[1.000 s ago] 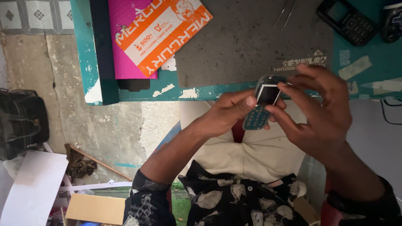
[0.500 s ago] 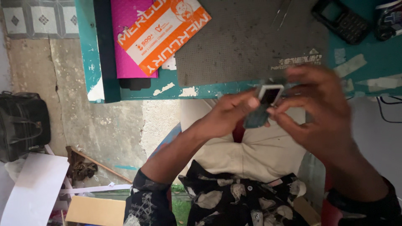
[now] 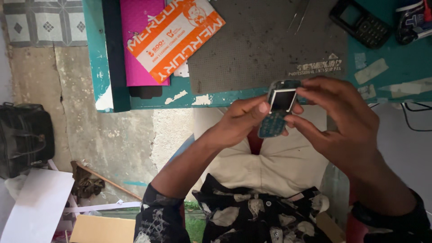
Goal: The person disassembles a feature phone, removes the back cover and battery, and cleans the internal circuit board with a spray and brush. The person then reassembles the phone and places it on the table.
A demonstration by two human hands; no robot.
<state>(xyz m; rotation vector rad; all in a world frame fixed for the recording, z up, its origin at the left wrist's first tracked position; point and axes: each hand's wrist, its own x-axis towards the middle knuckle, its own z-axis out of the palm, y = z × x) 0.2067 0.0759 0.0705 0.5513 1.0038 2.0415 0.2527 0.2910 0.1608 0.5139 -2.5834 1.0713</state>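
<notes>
A small opened phone body (image 3: 278, 109) with a bare teal circuit board and a little dark screen is held over my lap, just below the table's front edge. My left hand (image 3: 238, 120) grips its left side, thumb near the screen. My right hand (image 3: 344, 123) holds the right side and top with its fingertips on the frame. Both hands are closed on it.
The teal table (image 3: 387, 72) carries a grey work mat (image 3: 256, 45), an orange packet (image 3: 173, 38) on a pink sheet (image 3: 139, 45), a black keypad phone (image 3: 360, 22) and tweezers (image 3: 299, 13). A black bag (image 3: 24, 137) and white board (image 3: 36, 207) lie on the floor at left.
The phone has been turned a little in my hands, so its screen and board face up more squarely. Both hands stay on it in the same place.
</notes>
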